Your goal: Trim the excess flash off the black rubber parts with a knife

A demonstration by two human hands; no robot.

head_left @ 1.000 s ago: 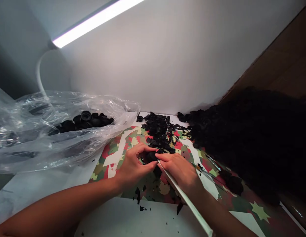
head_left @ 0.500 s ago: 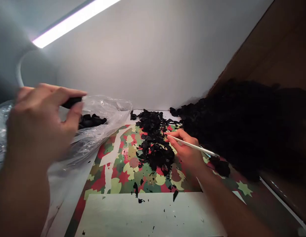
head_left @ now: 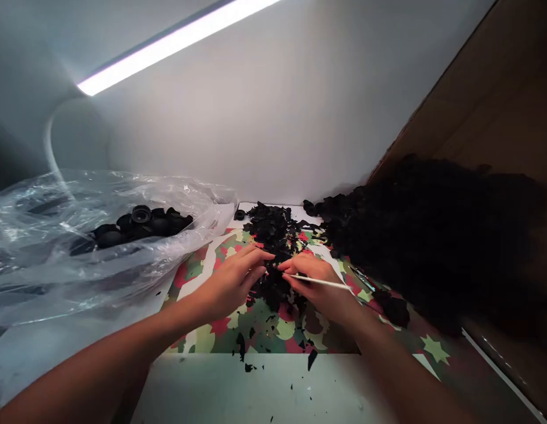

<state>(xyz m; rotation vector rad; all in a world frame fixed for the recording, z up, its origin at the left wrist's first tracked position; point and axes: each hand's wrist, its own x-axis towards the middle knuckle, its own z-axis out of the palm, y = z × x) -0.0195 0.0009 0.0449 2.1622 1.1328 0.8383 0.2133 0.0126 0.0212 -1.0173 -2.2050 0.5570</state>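
Observation:
My left hand (head_left: 231, 281) reaches into a heap of black rubber scraps (head_left: 273, 235) on a camouflage-patterned mat (head_left: 220, 321), its fingers stretched forward and touching the scraps. My right hand (head_left: 320, 285) sits just right of it, fingers closed round a thin white stick (head_left: 320, 282) that lies across the knuckles and points left. Both hands' fingertips almost meet over the scraps.
A clear plastic bag (head_left: 79, 247) with several round black parts (head_left: 141, 221) lies at the left. A big dark heap of black parts (head_left: 432, 235) fills the right side against a brown board. A light bar glows above. A white table edge (head_left: 255, 388) is nearest me.
My left hand, which was raised over the plastic bag holding a black part, has come back down to the scrap heap without it. My right hand shifted slightly toward me.

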